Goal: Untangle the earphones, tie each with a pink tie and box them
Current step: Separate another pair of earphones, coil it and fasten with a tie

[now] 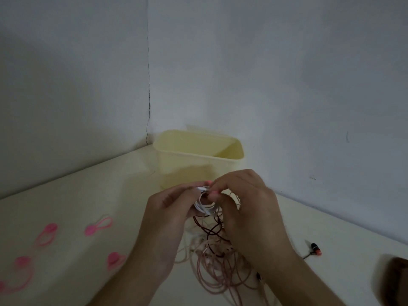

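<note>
A coil of white earphone cable (204, 206) is held up over the table between both hands. My left hand (167, 215) grips the coil from the left. My right hand (242, 202) pinches a pink tie (213, 191) at the top of the coil. Below the hands lies a tangle of dark red and pale pink earphone cables (218, 257). A pale yellow open box (198, 157) stands just behind the hands, in the corner. Several loose pink ties (98, 226) lie on the table at the left.
A black and orange earbud (314, 249) lies on the table at the right. A dark brown object (393, 281) sits at the right edge. Grey walls meet in a corner behind the box.
</note>
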Available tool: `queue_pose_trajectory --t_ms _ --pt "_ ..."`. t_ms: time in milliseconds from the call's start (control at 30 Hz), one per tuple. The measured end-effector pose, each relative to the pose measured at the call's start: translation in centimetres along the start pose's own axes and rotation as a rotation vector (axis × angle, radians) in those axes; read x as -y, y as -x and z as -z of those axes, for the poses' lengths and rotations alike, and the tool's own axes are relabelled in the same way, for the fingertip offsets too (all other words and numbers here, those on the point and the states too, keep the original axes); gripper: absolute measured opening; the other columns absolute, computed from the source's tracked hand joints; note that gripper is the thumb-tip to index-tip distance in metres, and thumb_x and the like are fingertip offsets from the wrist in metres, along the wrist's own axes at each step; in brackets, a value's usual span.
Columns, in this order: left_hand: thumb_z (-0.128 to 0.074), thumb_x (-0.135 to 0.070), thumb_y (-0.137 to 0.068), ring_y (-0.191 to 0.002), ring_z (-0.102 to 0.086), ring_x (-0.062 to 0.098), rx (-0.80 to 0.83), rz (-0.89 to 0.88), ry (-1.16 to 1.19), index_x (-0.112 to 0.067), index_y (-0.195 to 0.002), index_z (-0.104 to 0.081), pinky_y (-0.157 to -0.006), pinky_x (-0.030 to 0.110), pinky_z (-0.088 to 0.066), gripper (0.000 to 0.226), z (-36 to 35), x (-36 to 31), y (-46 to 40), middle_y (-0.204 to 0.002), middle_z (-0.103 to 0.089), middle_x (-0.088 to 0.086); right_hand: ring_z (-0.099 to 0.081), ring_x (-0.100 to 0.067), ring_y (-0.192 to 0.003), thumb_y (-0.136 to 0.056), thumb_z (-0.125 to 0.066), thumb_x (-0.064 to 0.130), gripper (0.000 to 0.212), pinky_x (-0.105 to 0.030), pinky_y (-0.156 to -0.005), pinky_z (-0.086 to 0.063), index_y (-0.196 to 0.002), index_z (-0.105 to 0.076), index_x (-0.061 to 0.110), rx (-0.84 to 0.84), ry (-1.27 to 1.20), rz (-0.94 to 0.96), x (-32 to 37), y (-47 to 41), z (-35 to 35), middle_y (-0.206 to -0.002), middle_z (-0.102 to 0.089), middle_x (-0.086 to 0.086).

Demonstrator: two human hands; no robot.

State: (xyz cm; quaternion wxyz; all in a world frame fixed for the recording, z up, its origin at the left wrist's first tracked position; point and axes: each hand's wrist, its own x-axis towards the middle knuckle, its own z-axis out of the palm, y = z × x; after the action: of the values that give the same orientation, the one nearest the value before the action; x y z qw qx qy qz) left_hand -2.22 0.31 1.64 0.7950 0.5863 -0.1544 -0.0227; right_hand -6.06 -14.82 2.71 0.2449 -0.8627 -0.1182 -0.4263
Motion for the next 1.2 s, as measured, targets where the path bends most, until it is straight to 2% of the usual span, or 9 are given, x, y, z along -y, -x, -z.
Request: queue_pose_trajectory --t_ms 100,167,400,667,767,900,1033,1133,1200 --pt "-0.068 -0.017 -0.097 -0.094 -0.078 0.024 -0.052 -0.016 -0.041 -0.018 -0.095 -0.085 -0.098 0.047 -0.059 0.018 -0.1 0.1 0.1 -0.094 -0.082 0.008 -0.059 -0.016 -0.091 -0.085 -0.078 0.004 0.014 -0.026 -0.08 -0.048 -0.084 -0.075 0.018 0.049 0.041 0.104 0.0 -0.4 0.3 -0.088 -0.07 0.012" --pt "-0.071 -0.013 -0.095 -0.09 -0.078 0.018 -0.082 -0.037 -0.09 -0.021 -0.092 -0.086 -0.094 0.039 -0.06 0.017 -0.1 0.3 0.2 -0.09 -0.082 0.003 -0.06 -0.017 -0.088 -0.085 -0.077 0.008 0.009 -0.032 -0.076 -0.049 -0.084 -0.075 0.017 0.095 0.034 0.13 0.1 -0.4 0.3 -0.087 -0.068 0.01" --pt "-0.074 -0.004 -0.091 -0.077 -0.075 0.008 -0.055 -0.164 -0.239 -0.021 -0.09 -0.083 -0.071 0.016 -0.055 0.019 -0.1 0.7 0.0 -0.081 -0.081 -0.002 -0.061 -0.006 -0.085 -0.088 -0.075 0.008 0.016 -0.02 -0.078 -0.047 -0.085 -0.074 0.024 0.194 -0.043 -0.085 -0.2 -0.6 0.9 -0.084 -0.069 0.014" --pt "-0.079 -0.007 -0.089 -0.081 -0.075 0.014 0.025 -0.166 -0.229 -0.018 -0.094 -0.075 -0.078 0.034 -0.057 0.013 -0.1 0.7 0.0 -0.087 -0.081 0.0 -0.067 -0.004 -0.084 -0.092 -0.076 0.018 0.019 -0.029 -0.068 -0.054 -0.08 -0.072 0.032 0.16 -0.103 -0.321 0.3 -0.7 1.2 -0.082 -0.072 0.019" --pt "-0.079 -0.006 -0.089 -0.087 -0.076 0.016 0.031 -0.173 -0.239 -0.021 -0.1 -0.073 -0.086 0.044 -0.058 0.019 0.0 0.8 0.0 -0.09 -0.081 0.0 -0.067 -0.003 -0.083 -0.093 -0.076 0.017 0.021 -0.031 -0.067 -0.054 -0.08 -0.069 0.032 0.161 -0.097 -0.37 0.4 -0.6 1.2 -0.083 -0.073 0.022" --pt "-0.077 -0.004 -0.09 -0.095 -0.077 0.013 0.081 -0.215 -0.281 -0.021 -0.102 -0.078 -0.09 0.038 -0.058 0.021 0.0 0.6 0.1 -0.094 -0.082 -0.004 -0.067 -0.005 -0.081 -0.094 -0.074 0.012 0.023 -0.023 -0.064 -0.05 -0.083 -0.067 0.031 0.174 -0.141 -0.394 0.3 -0.5 1.4 -0.083 -0.072 0.019" --pt "-0.077 -0.005 -0.089 -0.095 -0.077 0.016 0.09 -0.242 -0.27 -0.021 -0.1 -0.08 -0.088 0.039 -0.059 0.02 0.1 0.7 0.0 -0.095 -0.082 -0.003 -0.068 -0.003 -0.082 -0.097 -0.075 0.02 0.018 -0.019 -0.066 -0.051 -0.102 -0.067 0.036 0.196 -0.203 -0.441 0.2 -0.6 1.6 -0.086 -0.072 0.019" --pt "-0.077 -0.006 -0.089 -0.095 -0.077 0.017 0.096 -0.24 -0.265 -0.022 -0.1 -0.08 -0.088 0.04 -0.058 0.019 0.2 0.8 -0.1 -0.095 -0.082 -0.002 -0.067 0.0 -0.086 -0.098 -0.074 0.024 0.011 -0.024 -0.072 -0.055 -0.094 -0.074 0.034 0.243 -0.135 -0.395 0.1 -0.8 1.7 -0.085 -0.072 0.019" --pt "-0.077 -0.005 -0.089 -0.095 -0.077 0.017 0.098 -0.226 -0.266 -0.021 -0.099 -0.079 -0.087 0.037 -0.057 0.019 0.2 0.8 -0.1 -0.095 -0.082 -0.002 -0.065 -0.002 -0.088 -0.097 -0.073 0.024 0.013 -0.027 -0.071 -0.054 -0.088 -0.072 0.032 0.235 -0.101 -0.354 0.0 -0.7 1.7 -0.086 -0.069 0.016"
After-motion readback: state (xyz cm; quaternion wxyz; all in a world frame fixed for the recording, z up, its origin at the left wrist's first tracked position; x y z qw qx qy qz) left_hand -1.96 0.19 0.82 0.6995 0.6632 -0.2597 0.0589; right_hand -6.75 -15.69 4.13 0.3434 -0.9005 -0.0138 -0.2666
